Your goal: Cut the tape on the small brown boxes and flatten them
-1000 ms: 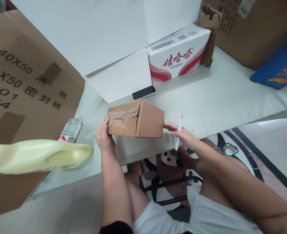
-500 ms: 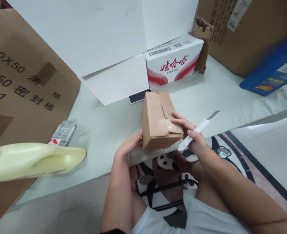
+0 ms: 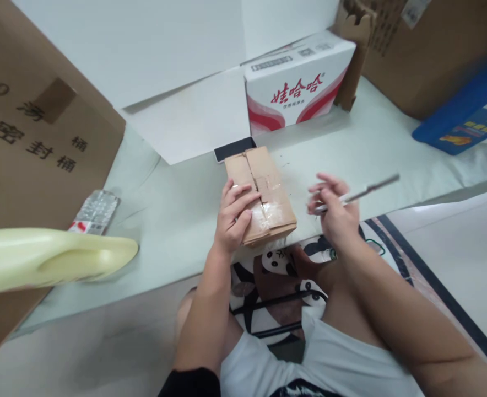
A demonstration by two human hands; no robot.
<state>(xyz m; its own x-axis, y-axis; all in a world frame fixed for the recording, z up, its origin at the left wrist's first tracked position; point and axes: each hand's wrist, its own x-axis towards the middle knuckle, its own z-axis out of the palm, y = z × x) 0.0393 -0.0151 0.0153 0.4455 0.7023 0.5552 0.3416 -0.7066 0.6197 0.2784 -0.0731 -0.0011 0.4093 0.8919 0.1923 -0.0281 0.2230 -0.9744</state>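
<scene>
A small brown cardboard box rests near the front edge of the cloth-covered surface, clear tape over its top seam. My left hand grips its left side, fingers lying across the top and over the near part of the seam. To the right of the box and apart from it, my right hand is closed around a white utility knife. The blade is out and points right, away from the box. Much of the knife's handle is hidden by my fingers.
Behind the box lie a dark flat device and a white-and-red carton. A blue bottle is at right. At left are a pale yellow bottle, a clear plastic bottle and a large carton.
My left hand has gone from the box's lower left side to its top. My right hand has left the box and moved right with the knife. The box now sits slightly turned and lower.
</scene>
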